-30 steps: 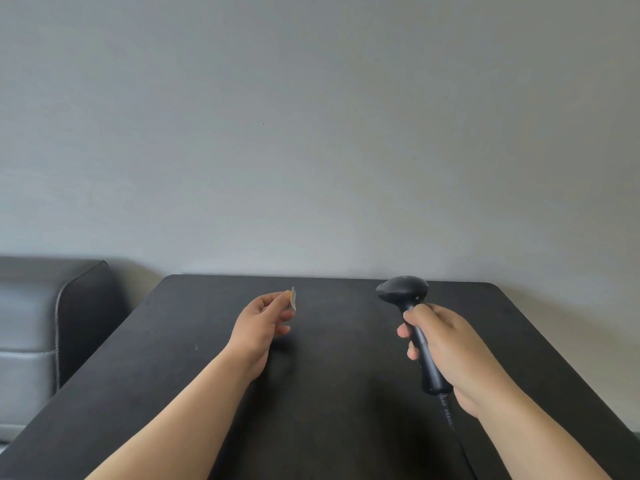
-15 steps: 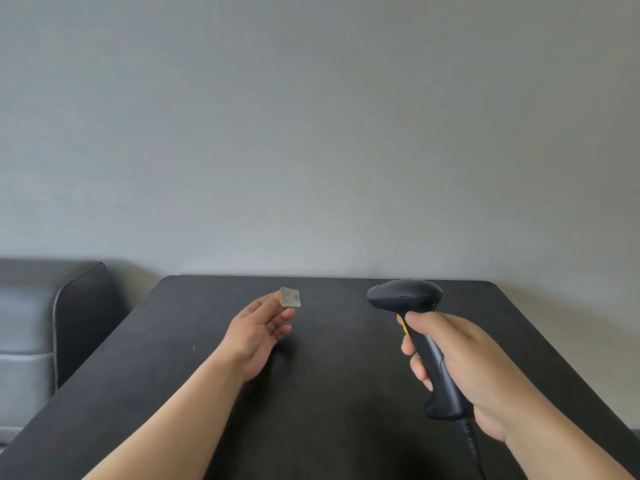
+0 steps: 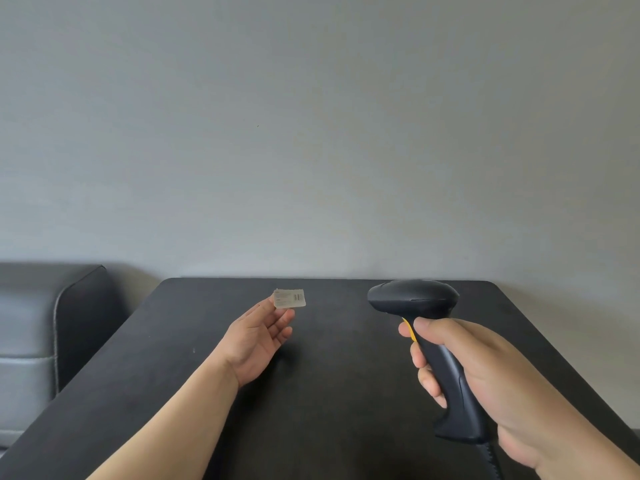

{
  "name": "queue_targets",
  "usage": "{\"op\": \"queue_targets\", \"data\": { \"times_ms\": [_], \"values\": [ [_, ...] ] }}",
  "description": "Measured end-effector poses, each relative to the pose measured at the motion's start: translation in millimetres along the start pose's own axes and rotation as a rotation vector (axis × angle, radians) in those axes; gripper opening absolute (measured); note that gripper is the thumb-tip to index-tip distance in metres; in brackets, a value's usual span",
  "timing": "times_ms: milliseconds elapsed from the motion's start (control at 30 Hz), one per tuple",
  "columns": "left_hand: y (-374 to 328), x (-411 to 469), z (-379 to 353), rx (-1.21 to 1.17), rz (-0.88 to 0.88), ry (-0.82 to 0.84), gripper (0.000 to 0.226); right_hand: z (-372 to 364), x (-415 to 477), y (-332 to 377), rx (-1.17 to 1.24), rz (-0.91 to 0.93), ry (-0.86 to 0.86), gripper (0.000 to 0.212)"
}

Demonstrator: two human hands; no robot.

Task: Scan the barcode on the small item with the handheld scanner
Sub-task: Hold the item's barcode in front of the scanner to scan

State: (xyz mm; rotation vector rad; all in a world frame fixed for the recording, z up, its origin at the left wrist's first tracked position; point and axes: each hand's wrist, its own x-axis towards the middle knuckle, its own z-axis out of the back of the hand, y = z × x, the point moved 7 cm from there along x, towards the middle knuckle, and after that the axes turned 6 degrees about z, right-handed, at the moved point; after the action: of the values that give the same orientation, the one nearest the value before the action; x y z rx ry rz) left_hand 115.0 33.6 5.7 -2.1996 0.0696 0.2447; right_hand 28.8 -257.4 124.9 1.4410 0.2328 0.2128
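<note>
Since a second ago, turned the small tag [image 3: 289, 298] from edge-on to face-on, printed side and barcode toward the camera; raised and swung the scanner [image 3: 427, 355] so its head showed broad and side-on instead of narrow, with a yellow trigger [image 3: 410, 330] newly exposed; brought the right hand [image 3: 485, 382] nearer the camera and lower in view

Left hand [image 3: 256, 341]: palm up, held above the tabletop [image 3: 346, 393], thumb and fingertips pinched together on the tag's lower left corner, remaining fingers loosely curled beneath. Tag: small, thin, flat, pale beige rectangle with a ragged top edge, fine print too small to read, barcode at its right end, raised over the far middle of the tabletop, well apart from the scanner head

Right hand: wrapped tight around the scanner's grip, index finger laid on the yellow trigger. Scanner: matte black plastic, pistol-shaped, with a rounded oval head pointing left toward the tag, a thin seam along the head, a flared foot at the base of the grip, a ribbed black cable [image 3: 491, 459] trailing down from it

Tabletop: dark, matte, faintly grained, rounded far corners, set against a plain grey wall [image 3: 311, 133]. At far left, a grey leather-like sofa [image 3: 38, 327] with stitched seams and a rounded arm
</note>
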Motion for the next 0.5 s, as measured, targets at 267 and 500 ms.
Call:
{"op": "queue_targets", "data": {
  "times_ms": [267, 500],
  "values": [
    [2.0, -1.8, 1.6, -0.002, 0.031, 0.042, 0.051, 2.3, -9.6, 8.5, 0.049, 0.027, 0.001, 0.035],
    [-1.0, -3.1, 5.8, -0.015, 0.029, 0.045, 0.048, 2.5, -7.3, 8.3, 0.122, -0.013, 0.028, 0.043]
  ]
}}
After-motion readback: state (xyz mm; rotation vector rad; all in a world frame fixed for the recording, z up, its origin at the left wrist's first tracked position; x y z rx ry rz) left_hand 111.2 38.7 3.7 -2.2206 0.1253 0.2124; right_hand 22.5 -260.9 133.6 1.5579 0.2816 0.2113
